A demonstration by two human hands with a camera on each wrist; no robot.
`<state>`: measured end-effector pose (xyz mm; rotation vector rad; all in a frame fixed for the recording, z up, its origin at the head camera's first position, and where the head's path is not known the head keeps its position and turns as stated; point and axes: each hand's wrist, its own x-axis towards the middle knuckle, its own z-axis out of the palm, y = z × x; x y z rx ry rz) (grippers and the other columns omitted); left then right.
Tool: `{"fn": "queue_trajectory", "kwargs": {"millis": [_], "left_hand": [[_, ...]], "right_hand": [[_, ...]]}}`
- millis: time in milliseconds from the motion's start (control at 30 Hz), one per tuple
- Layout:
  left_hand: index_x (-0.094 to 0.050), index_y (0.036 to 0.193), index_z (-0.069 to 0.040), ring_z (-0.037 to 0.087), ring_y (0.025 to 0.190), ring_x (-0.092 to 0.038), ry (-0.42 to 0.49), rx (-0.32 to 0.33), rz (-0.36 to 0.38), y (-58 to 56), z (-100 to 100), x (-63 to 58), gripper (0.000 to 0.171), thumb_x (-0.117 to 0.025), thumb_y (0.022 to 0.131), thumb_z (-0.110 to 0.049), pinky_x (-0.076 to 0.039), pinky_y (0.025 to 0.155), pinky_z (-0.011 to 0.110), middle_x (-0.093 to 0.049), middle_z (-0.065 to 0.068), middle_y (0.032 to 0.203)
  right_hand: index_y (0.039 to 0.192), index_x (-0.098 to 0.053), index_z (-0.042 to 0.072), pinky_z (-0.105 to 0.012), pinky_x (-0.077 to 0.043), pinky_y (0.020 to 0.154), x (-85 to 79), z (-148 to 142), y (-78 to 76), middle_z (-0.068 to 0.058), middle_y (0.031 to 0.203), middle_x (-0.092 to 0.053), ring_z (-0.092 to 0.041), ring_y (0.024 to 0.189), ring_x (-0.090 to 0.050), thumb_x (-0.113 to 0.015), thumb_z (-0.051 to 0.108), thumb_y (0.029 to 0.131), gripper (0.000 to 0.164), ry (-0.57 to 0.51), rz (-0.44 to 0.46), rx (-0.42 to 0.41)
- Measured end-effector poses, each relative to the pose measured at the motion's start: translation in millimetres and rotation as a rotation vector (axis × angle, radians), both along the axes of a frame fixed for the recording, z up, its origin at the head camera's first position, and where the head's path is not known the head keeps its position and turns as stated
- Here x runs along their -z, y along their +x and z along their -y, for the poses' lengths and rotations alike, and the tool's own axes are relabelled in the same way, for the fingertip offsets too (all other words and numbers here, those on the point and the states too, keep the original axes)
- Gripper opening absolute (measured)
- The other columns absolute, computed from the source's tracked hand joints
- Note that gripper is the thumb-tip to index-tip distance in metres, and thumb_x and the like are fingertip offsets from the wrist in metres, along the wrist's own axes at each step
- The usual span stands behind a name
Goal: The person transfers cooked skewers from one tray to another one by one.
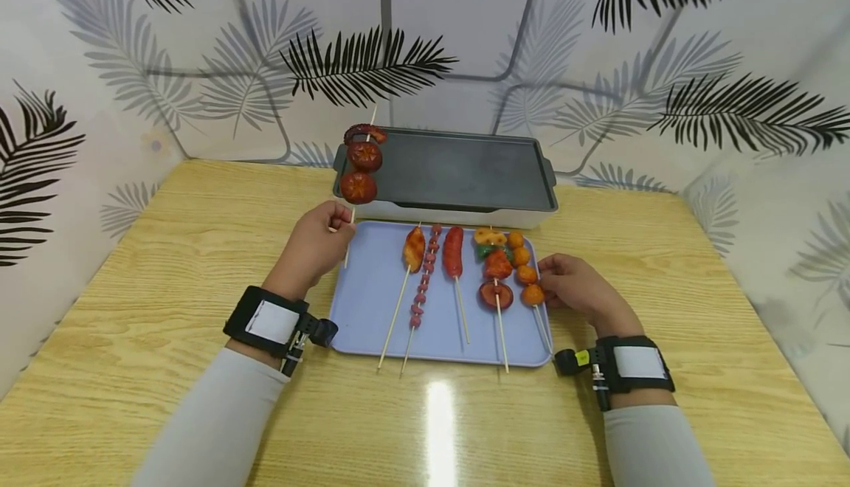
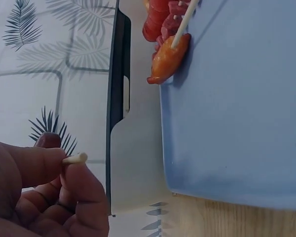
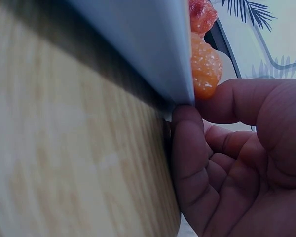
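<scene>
My left hand [image 1: 313, 245] pinches the bare stick of a skewer [image 1: 358, 187] that carries two scored mushroom caps and a tentacle-like piece at the top. It is held up beside the left front of the griddle; in the left wrist view the stick's end [image 2: 80, 158] sticks out between thumb and finger. My right hand [image 1: 576, 285] grips the right edge of a blue tray [image 1: 372, 288], thumb above and fingers below in the right wrist view. Next to its thumb lies a skewer of orange balls [image 1: 533, 294]. The tray's right rim [image 3: 180, 69] looks tilted up off the table there.
On the tray lie a sausage skewer [image 1: 453, 251], a skewer of small pink pieces [image 1: 420, 298], a browned meat skewer [image 1: 414, 249] and a mixed skewer [image 1: 497, 264]. Behind it stands a dark griddle [image 1: 458, 170] with a white base, near the leaf-patterned backdrop [image 1: 451, 44].
</scene>
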<state>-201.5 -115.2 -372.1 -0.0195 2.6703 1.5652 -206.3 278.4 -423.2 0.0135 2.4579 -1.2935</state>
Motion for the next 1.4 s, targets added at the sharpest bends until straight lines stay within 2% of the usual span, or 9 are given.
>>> {"fn": "queue_trajectory", "kwargs": {"millis": [300,633,1133,1400], "left_hand": [[-0.051,0.111,0.002,0.021,0.074,-0.053,-0.026,0.094,0.043,11.1,2,1.3,0.014,-0.048,0.102,-0.008,-0.053,0.063,0.03,-0.049,0.013,0.093],[-0.051,0.104,0.001,0.021,0.067,-0.056,-0.055,0.179,0.139,23.2,3,3.7,0.008,-0.052,0.099,-0.005,-0.056,0.066,0.037,-0.05,0.013,0.087],[-0.052,0.098,0.0,0.02,0.064,-0.056,-0.097,0.235,0.215,38.6,2,7.0,0.005,-0.055,0.097,-0.004,-0.053,0.059,0.03,-0.048,0.009,0.079],[-0.051,0.097,0.0,0.02,0.063,-0.057,-0.121,0.277,0.258,44.9,8,7.6,0.006,-0.056,0.097,-0.003,-0.052,0.058,0.032,-0.05,0.01,0.077]], "right_hand": [[0.128,-0.048,-0.008,-0.03,-0.054,0.074,-0.7,1,-0.9,-0.02,0.113,-0.058,-0.022,0.085,-0.059,-0.049,0.01,0.098,0.034,0.0,0.009,0.005],[0.128,-0.048,-0.008,-0.03,-0.053,0.073,1.5,0,-0.8,-0.019,0.111,-0.058,-0.022,0.084,-0.059,-0.049,0.009,0.099,0.034,-0.003,0.007,0.007],[0.128,-0.047,-0.009,-0.03,-0.054,0.072,-0.7,0,-0.4,-0.019,0.11,-0.058,-0.022,0.083,-0.059,-0.048,0.009,0.099,0.035,-0.006,0.01,0.0],[0.129,-0.047,-0.008,-0.029,-0.053,0.074,-0.9,1,-0.6,-0.02,0.113,-0.058,-0.022,0.086,-0.058,-0.049,0.01,0.1,0.035,0.001,0.018,-0.002]]}}
